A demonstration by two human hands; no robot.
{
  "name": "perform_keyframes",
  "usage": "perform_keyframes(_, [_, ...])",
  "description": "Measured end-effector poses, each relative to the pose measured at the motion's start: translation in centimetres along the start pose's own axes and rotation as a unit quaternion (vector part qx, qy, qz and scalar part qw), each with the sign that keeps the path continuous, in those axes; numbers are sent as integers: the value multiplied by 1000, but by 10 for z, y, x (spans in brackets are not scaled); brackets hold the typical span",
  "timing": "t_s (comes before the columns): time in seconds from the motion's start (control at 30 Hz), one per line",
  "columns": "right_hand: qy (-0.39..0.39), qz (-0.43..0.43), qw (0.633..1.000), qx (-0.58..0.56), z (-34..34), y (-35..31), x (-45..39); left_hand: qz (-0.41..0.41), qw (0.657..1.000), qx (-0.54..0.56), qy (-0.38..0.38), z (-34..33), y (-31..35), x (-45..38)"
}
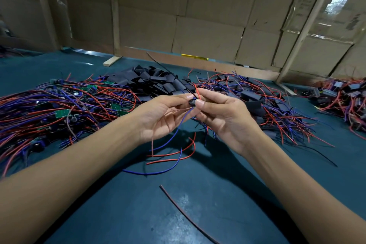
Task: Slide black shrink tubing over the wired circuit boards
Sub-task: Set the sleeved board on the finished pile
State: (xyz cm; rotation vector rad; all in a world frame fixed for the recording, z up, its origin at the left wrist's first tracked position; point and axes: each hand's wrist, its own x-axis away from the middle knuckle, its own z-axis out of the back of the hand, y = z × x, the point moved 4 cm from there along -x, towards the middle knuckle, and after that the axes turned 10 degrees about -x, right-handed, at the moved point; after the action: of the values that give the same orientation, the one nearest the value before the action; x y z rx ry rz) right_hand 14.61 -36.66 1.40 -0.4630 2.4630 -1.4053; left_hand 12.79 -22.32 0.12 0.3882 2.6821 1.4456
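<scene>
Two bare hands are raised together above a dark teal table (pixel 118 194). Between them a small black piece (pixel 192 102) is pinched, apparently a sleeve of shrink tubing with a circuit board inside or entering it (the board itself is hidden by the fingertips). The left hand (pixel 158 117) is closed on the piece from the left with thumb and forefinger; the right hand (pixel 221 119) is closed on it from the right, with a red wire (pixel 198 93) standing up between its fingertips. A blue wire (pixel 179 130) and a pale pink wire (pixel 152 138) trail down from the piece towards the table.

Bare green boards with red and blue leads are heaped at the left (pixel 59 114). Loose black tubing pieces (pixel 156 81) are piled behind the hands. Sleeved units are spread at the right (pixel 255 97).

The work is judged to be very light. The tubing looks thin, soft and easily flattened, so its mouth is best held lightly at the edges. The board looks stiff but small, and its soldered leads are probably delicate; it is better steered by the board's edge than pulled hard by the wires.
</scene>
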Motion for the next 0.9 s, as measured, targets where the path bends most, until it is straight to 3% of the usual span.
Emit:
perform_keyframes(0.3, [7,-62,994,95,6,-3,2,-42,995,-87,3,-4,-7,2])
perform_keyframes(0.5, [14,-97,994,57,9,-5,2,-72,990,-123,5,-5,-7,5])
perform_keyframes(0.6, [32,-77,995,57,11,-8,1,-83,989,-126,8,-5,-6,4])
perform_keyframes(0.73, [-2,-62,994,90,8,-10,2,-94,988,-122,1,-5,-5,5])
perform_keyframes(0.9, [-24,-35,984,173,7,-9,2,-111,964,-239,35,-6,-8,7])
